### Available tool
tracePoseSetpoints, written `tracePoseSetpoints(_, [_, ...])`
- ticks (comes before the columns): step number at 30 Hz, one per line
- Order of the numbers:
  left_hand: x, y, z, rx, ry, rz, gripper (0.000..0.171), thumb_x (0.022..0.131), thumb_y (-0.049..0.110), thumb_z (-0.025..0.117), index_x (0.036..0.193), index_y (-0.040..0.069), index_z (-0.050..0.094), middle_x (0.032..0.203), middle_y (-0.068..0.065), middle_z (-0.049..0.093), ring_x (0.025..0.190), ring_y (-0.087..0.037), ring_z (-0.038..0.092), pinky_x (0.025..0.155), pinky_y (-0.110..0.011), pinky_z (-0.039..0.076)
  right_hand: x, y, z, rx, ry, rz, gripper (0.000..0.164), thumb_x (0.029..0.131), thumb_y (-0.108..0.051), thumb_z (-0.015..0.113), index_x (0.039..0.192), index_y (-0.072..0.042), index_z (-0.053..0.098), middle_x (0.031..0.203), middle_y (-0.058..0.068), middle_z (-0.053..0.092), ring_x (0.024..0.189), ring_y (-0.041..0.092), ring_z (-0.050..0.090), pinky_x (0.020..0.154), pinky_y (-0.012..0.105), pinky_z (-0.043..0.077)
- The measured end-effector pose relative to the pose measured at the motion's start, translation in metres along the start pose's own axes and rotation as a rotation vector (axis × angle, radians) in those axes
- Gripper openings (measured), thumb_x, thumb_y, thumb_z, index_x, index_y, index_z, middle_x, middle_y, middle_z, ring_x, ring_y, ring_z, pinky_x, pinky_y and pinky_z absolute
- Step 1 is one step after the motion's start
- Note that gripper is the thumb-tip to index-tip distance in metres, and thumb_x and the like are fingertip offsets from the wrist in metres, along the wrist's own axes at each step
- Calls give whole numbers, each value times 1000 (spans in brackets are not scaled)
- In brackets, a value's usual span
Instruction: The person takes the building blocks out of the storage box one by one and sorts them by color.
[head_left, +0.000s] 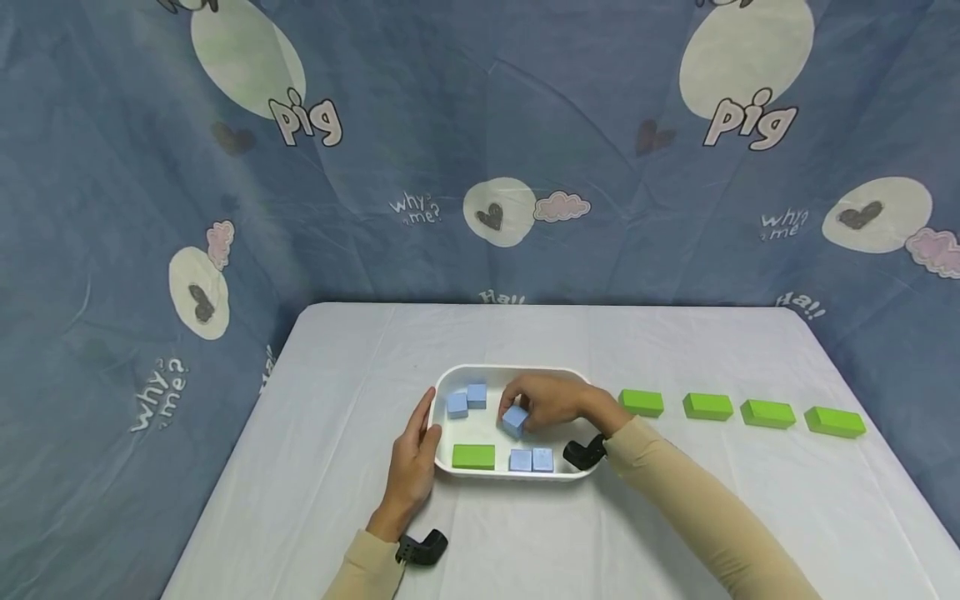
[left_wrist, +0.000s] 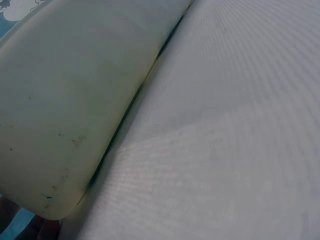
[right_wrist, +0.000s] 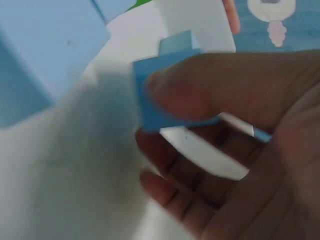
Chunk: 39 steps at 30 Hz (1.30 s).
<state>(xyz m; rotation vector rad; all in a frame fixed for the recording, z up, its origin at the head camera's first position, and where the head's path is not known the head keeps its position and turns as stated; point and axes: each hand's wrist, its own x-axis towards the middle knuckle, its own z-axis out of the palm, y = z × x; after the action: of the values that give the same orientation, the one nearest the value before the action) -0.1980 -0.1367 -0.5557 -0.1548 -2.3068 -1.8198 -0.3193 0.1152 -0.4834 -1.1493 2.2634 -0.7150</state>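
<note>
A white tray [head_left: 480, 371] lies on the table. My left hand [head_left: 408, 467] rests against the tray's left end, fingers extended along the rim; the tray's outer wall [left_wrist: 75, 100] fills much of the left wrist view. Over the tray, my right hand [head_left: 551, 400] pinches a blue cube [head_left: 514, 421] between thumb and fingers, and the cube [right_wrist: 165, 100] looks tilted. Two blue cubes [head_left: 467, 400] sit at the tray's back left. Another pair of blue cubes [head_left: 531, 460] lies side by side at its front, right of a green block [head_left: 473, 457].
Several green blocks [head_left: 707, 407] stand in a spaced row to the right of the tray, beyond my right forearm. White cloth [head_left: 360, 375] covers the table. A blue printed curtain [head_left: 420, 125] hangs behind and to the left.
</note>
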Motion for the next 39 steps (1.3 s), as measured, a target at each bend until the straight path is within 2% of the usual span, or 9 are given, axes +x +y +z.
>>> tracePoseSetpoints(4, [1,1,0,3,1,3,55,107,5,45,160,13,34,162,-5,35,147,-17,32,117,-18,25,-1,-2,-8,58,42,-40,40,77,5,77,111,-16,76,104,-12,68,84,8,62,77,25,53])
tracePoseSetpoints(8, [1,2,0,5,8,1,55,107,3,45,160,12,34,161,-5,36,147,-17,32,117,-17,25,-4,-6,-20,193,80,-99,37,79,8,74,114,-5,74,85,-6,66,67,9,54,63,24,48])
tracePoseSetpoints(11, [1,2,0,11,10,-1,55,107,3,46,160,12,34,161,-5,36,147,-18,32,116,-15,25,-9,-9,-29,291,129,-99,36,80,7,74,115,-3,72,84,0,66,68,12,58,64,26,50])
tracePoseSetpoints(15, [2,2,1,13,9,4,55,107,4,46,160,12,34,162,-5,35,147,-18,31,116,-16,24,-18,-7,-41,345,258,-39,35,81,5,75,115,-6,72,100,6,70,83,19,69,76,32,58])
tracePoseSetpoints(20, [2,1,1,22,14,18,55,107,4,47,160,12,34,161,-7,36,147,-20,33,116,-15,25,-32,-1,-53,278,426,76,35,82,2,76,116,-9,72,108,9,69,84,21,68,79,34,58])
tracePoseSetpoints(27, [0,-2,1,34,22,31,55,107,3,47,160,12,34,161,-8,36,147,-21,32,115,-14,24,-58,10,-65,191,565,200,37,83,-4,78,119,-6,71,113,10,68,88,26,65,76,35,57])
tracePoseSetpoints(33, [-2,-3,0,34,25,18,55,107,4,47,160,12,34,162,-6,36,147,-20,32,115,-14,23,-79,31,-66,125,637,277,35,83,-7,78,117,-4,71,112,11,69,96,30,66,73,36,57])
tracePoseSetpoints(39, [-1,-5,2,24,21,26,54,107,4,46,159,7,33,162,-8,34,148,-21,30,115,-13,23,-99,57,-64,97,653,340,31,84,-7,77,115,-2,72,112,14,70,96,31,68,74,39,57])
